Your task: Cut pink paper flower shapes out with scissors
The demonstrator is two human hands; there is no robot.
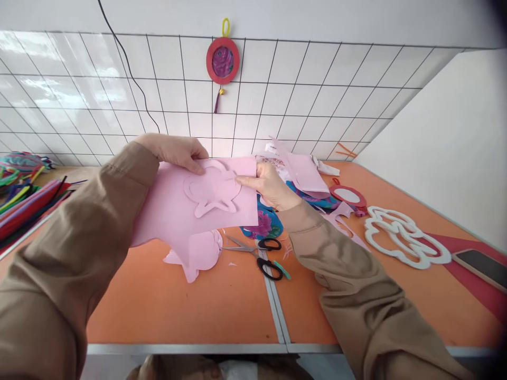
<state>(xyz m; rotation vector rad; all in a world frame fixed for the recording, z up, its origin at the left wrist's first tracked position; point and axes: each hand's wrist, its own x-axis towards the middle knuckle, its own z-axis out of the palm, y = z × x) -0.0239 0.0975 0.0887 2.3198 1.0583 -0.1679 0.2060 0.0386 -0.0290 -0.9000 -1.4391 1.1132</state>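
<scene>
Pink sheet: I see the sheet (168, 192) held up over the orange table (178, 311), between both hands, with the tiled wall behind it.
Sheet's axis: its long axis runs left to right; the right edge stands straight, while the left side sags toward me.
Pink cutout: the flat shape (200, 209) lies on the front of the sheet, rounded part uppermost, its two splayed points aimed down toward the table.
Left hand: the hand (178, 150) is closed on the sheet's top edge, thumb in front by the cutout's upper left.
Right hand: this one (279, 187) is pinched on the right edge, one digit stretched across the front to the cutout; its other fingers are partly hidden.
Reason for the hold: I judge that these digits press the cutout flat so it won't slip.
Scissors: the pair (253, 249) rests below, blades parted and pointing left, handles right, probably parked there to free both hands.
Loose pink piece: it (206, 250) lies just left of the blades.
</scene>
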